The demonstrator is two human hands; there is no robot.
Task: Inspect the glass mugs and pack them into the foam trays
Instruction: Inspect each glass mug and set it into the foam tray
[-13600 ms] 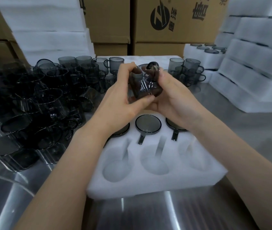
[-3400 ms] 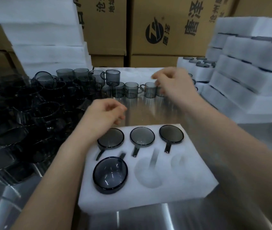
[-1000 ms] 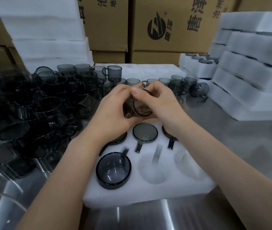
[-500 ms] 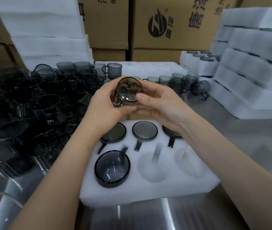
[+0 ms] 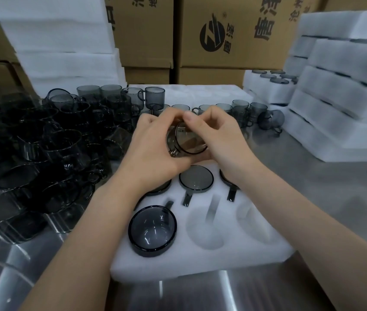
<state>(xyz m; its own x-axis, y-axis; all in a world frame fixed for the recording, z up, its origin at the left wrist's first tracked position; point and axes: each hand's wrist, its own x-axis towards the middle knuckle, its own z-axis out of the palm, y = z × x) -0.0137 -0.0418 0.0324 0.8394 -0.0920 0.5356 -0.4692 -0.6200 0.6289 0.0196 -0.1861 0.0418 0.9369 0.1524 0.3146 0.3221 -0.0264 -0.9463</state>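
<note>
Both hands hold one smoky grey glass mug (image 5: 186, 141) above the far row of the white foam tray (image 5: 202, 263). My left hand (image 5: 153, 144) cups its left side and my right hand (image 5: 214, 135) grips its rim from the right. The mug is tilted, its mouth facing me. In the tray, the far row holds three mugs, the middle one (image 5: 196, 178) in plain sight and the other two partly hidden by my wrists. A fourth mug (image 5: 152, 230) sits in the near left pocket. The two other near pockets (image 5: 207, 230) are hollow.
A dense heap of loose dark mugs (image 5: 43, 149) fills the steel table's left side. A row of mugs (image 5: 243, 110) stands behind my hands. Stacked packed foam trays (image 5: 339, 104) rise at the right, blank foam (image 5: 66, 48) at the back left, cardboard boxes (image 5: 234, 32) behind.
Half a second ago the mug was held higher with its mouth tipped up toward me. It has come down closer to the tray and both hands have turned it.
</note>
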